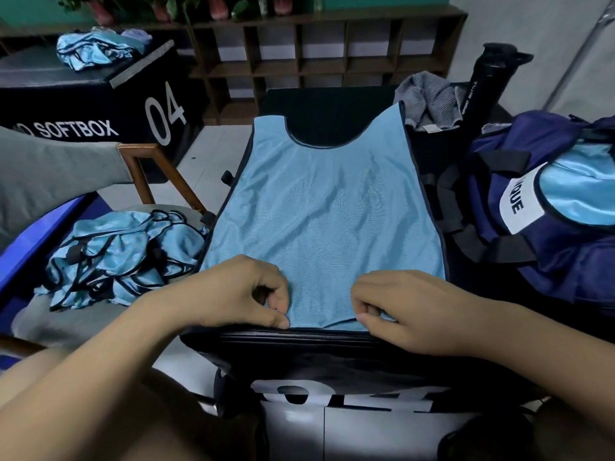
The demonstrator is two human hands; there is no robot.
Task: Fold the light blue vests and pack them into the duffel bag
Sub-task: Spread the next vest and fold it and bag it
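Two hands work the near hem of one light blue vest (326, 207), which lies face-flat on a black padded box (319, 347), neckline pointing away. Left hand (239, 294): thumb and curled fingers pinch the hem left of the vest's centre. Right hand (399, 311): same pinch, right of centre. Judgement: the vest is spread smooth so creases fall straight, and the paired grip at the hem suits lifting that edge toward the neckline for a first fold.

Right of the vest, close beside it: navy duffel bag (565, 271), open, with light blue fabric (575, 191) already showing inside. Packing looks partly done.

Left of the vest, lower down: loose heap of vests (123, 257) on a chair seat, unfolded, probably the waiting stock. Far left beyond the vest: another blue bundle (96, 49) on a second box. Beyond the vest's right shoulder: grey cloth (429, 94).

Risk: slippery mesh may skew if the two pinches rise unevenly.
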